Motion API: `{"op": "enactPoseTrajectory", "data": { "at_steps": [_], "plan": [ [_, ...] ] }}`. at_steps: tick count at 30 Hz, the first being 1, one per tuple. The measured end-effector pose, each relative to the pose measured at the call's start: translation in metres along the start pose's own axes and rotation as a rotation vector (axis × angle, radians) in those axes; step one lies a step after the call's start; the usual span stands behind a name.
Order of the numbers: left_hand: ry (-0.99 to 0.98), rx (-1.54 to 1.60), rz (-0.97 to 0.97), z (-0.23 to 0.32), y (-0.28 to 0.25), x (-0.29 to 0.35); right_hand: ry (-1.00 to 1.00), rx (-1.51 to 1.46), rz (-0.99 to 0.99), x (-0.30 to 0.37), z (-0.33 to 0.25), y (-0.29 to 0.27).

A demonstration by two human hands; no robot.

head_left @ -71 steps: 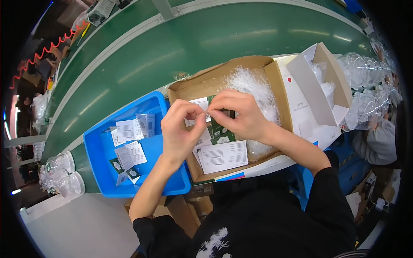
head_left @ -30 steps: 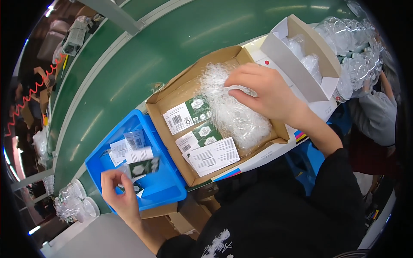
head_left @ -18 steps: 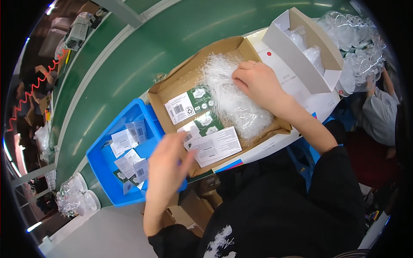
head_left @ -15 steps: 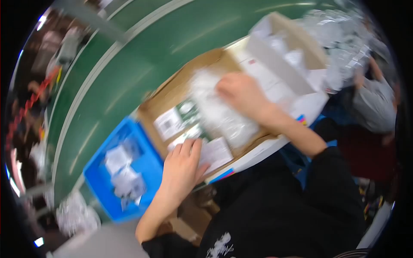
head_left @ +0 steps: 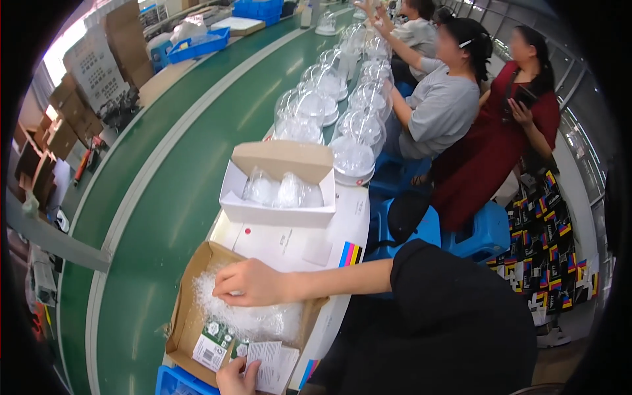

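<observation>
A shallow brown cardboard tray point(head_left: 176, 336) lies in front of me, holding a heap of thin clear plastic pieces point(head_left: 266, 322). My right hand point(head_left: 249, 283) rests on top of this heap with its fingers curled inward; what they pinch, if anything, is hidden. At the tray's near end are green-and-white printed cards point(head_left: 209, 352) and white printed leaflets point(head_left: 280, 368). My left hand point(head_left: 237, 378) is closed at the left edge of the leaflets, thumb and finger on a leaflet. The picture's lower edge cuts off part of this hand.
Beyond the tray stands an open white box point(head_left: 276, 217) with clear plastic-wrapped items. Rows of clear domes point(head_left: 355, 148) line the green conveyor point(head_left: 158, 230). A blue bin point(head_left: 181, 382) sits at the near left. Blue stools point(head_left: 484, 230) and people point(head_left: 441, 99) are at the right.
The view has swung up and right, bringing the dome rows and people into sight. My right hand stays over the plastic heap, while my left has closed at the leaflets' edge.
</observation>
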State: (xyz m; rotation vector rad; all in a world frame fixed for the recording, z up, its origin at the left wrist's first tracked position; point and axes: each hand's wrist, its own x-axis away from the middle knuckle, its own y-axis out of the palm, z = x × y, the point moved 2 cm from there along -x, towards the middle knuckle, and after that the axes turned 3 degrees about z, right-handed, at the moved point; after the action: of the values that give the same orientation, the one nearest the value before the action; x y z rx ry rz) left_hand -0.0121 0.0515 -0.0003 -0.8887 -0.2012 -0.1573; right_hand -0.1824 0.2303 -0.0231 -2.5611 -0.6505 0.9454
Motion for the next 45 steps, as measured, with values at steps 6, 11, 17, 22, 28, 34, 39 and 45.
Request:
{"op": "enactPoseTrajectory", "data": {
  "at_steps": [6, 11, 17, 22, 28, 34, 39, 45],
  "plan": [
    [0.095, -0.052, 0.202, 0.004, -0.020, 0.002, 0.077, -0.246, -0.037, -0.005, 0.000, -0.002],
    [-0.105, 0.131, 0.349, -0.009, -0.030, 0.009, 0.233, -0.432, 0.000, -0.009, -0.004, -0.010],
    [-0.076, 0.526, 0.480, -0.038, -0.020, 0.004, 0.198, -0.595, 0.103, -0.038, -0.026, 0.002],
    [-0.202, 0.416, 0.763, -0.039, -0.019, 0.007, 0.189, -0.839, -0.058, -0.054, -0.041, 0.052],
    [-0.052, 0.396, 0.664, -0.046, -0.030, 0.002, 0.115, -0.955, -0.164, -0.027, -0.050, 0.087],
    [-0.045, 0.255, 0.664, -0.053, -0.025, 0.008, -0.251, -0.564, -0.141, -0.023, -0.053, 0.079],
    [-0.385, 1.248, 0.673, -0.040, -0.023, -0.004, -0.349, -0.439, -0.125, -0.019, -0.052, 0.076],
    [-0.171, 0.678, 0.825, -0.010, -0.034, 0.001, -0.184, -0.506, -0.035, -0.023, -0.054, 0.081]
  ]
}}
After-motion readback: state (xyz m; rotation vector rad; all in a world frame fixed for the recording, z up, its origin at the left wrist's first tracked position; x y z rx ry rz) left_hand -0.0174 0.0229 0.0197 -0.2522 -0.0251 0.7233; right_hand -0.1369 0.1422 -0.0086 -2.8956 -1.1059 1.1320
